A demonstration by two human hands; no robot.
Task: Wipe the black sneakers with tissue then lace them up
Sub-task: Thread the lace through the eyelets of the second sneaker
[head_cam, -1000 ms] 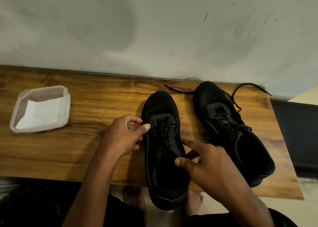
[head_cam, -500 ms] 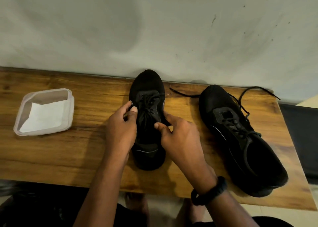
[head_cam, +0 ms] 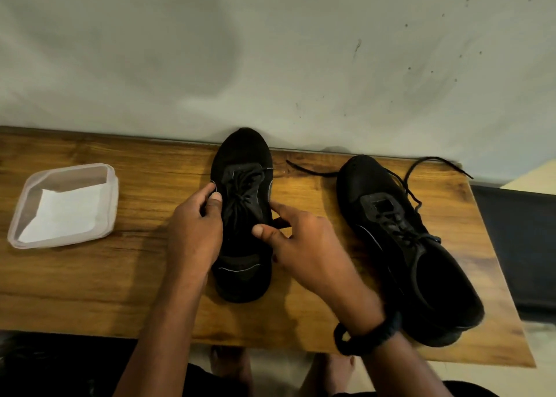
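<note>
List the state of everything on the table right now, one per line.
held sneaker: upright on the table, toe to the wall, laces bunched over the tongue.
other sneaker: upright, lace ends trailing loose, untied.
container: open, no lid on.
tissue: lying inside the container.
left hand: grips the held sneaker's side.
right hand: pinches its other side.

Left hand [head_cam: 192, 231] grips the middle sneaker [head_cam: 240, 155] at its left flank and covers it; whether a lace lies in that pinch is hidden. Right hand [head_cam: 307, 246] masks the right flank, grasp indeterminate. Tabletop [head_cam: 90, 276] is cut off at the left edge.
</note>
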